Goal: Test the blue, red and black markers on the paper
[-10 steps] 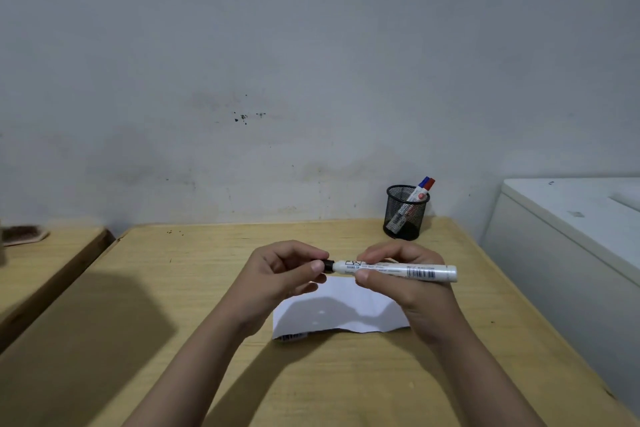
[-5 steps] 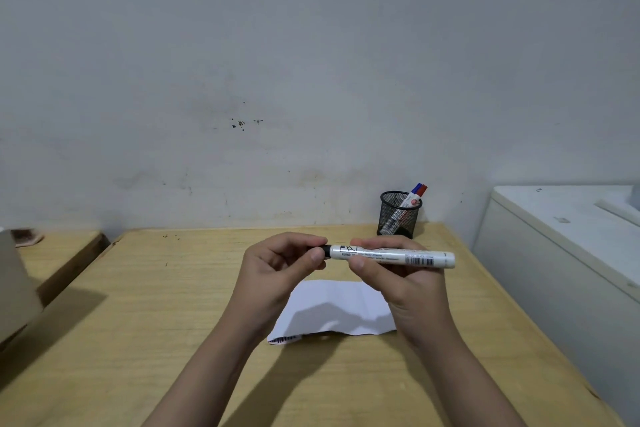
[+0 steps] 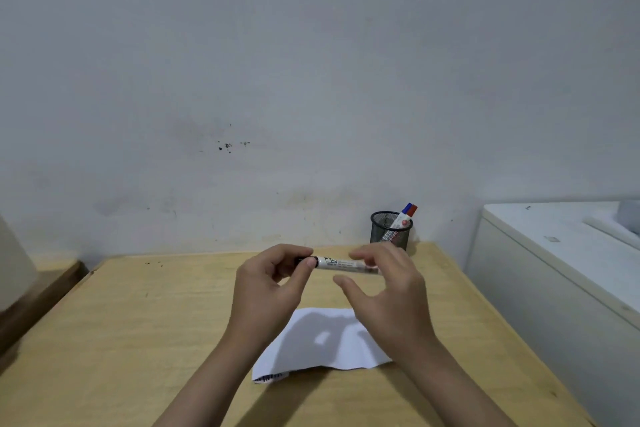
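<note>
My left hand (image 3: pixel 266 291) pinches the black cap end of the black marker (image 3: pixel 341 264), a white barrel held level above the table. My right hand (image 3: pixel 398 302) is at the barrel's other end with fingers spread, the thumb below and the index finger above, not closed on it. Under both hands a white sheet of paper (image 3: pixel 329 340) lies on the wooden table (image 3: pixel 138 340). The blue and red markers (image 3: pixel 408 211) stand together in a black mesh cup (image 3: pixel 389 232) at the back of the table.
A white cabinet (image 3: pixel 554 270) stands close to the table's right edge. A second wooden surface (image 3: pixel 41 291) sits lower at the left. The wall runs right behind the table.
My right hand has let go of the marker barrel and spread its fingers. Both hands and the marker have risen farther above the paper. My left hand keeps hold of the cap end.
</note>
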The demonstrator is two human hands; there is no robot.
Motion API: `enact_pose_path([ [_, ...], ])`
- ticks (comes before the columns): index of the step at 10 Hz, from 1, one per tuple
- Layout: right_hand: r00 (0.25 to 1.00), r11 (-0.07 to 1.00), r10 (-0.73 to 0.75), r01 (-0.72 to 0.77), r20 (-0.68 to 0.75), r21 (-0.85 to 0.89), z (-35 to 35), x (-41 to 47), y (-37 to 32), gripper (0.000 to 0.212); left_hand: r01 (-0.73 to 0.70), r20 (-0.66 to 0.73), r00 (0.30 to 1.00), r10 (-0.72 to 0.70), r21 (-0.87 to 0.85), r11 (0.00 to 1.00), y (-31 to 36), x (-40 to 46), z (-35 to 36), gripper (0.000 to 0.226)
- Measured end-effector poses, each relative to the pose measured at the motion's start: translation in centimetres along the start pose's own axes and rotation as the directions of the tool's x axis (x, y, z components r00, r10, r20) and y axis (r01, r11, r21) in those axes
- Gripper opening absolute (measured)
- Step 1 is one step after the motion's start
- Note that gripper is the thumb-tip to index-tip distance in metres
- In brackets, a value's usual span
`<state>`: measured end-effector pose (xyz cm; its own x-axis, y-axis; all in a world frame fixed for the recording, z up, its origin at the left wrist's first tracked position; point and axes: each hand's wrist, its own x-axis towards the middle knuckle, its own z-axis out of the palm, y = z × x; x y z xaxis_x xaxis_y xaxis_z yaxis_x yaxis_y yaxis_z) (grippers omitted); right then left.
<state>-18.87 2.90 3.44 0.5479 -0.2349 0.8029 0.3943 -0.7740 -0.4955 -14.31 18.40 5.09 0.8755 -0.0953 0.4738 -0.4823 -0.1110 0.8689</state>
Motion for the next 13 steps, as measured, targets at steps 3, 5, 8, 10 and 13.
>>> enact_pose_path([
  [3, 0.927, 0.906, -0.374, 0.371, 0.022, -0.204, -0.1, 3.9, 4.8, 0.025, -0.053, 0.109, 0.992, 0.057, -0.037, 0.998, 0.9, 4.9, 4.6, 0.007],
  [5, 0.973, 0.968, -0.232, 0.231, 0.009, -0.099, -1.2, 7.4, 8.2, 0.038, -0.014, 0.142, 0.989, 0.034, -0.137, 0.990, 0.3, 8.5, 9.4, 0.020],
  [8, 0.917, 0.961, 0.272, -0.242, -0.292, 0.135, -2.2, 13.8, 16.4, 0.040, 0.007, 0.217, 0.973, -0.073, 0.288, 0.958, -8.6, 13.1, 17.5, 0.039],
  [10, 0.910, 0.929, 0.369, -0.369, -0.188, 0.034, 0.8, 12.4, 20.6, 0.039, -0.049, 0.237, 0.971, -0.039, 0.357, 0.933, -10.6, 14.1, 19.6, 0.041],
  [13, 0.854, 0.853, 0.516, -0.519, -0.063, -0.050, 2.9, 11.1, 21.9, 0.040, -0.059, 0.218, 0.976, -0.029, 0.388, 0.920, -10.1, 14.0, 19.9, 0.040],
])
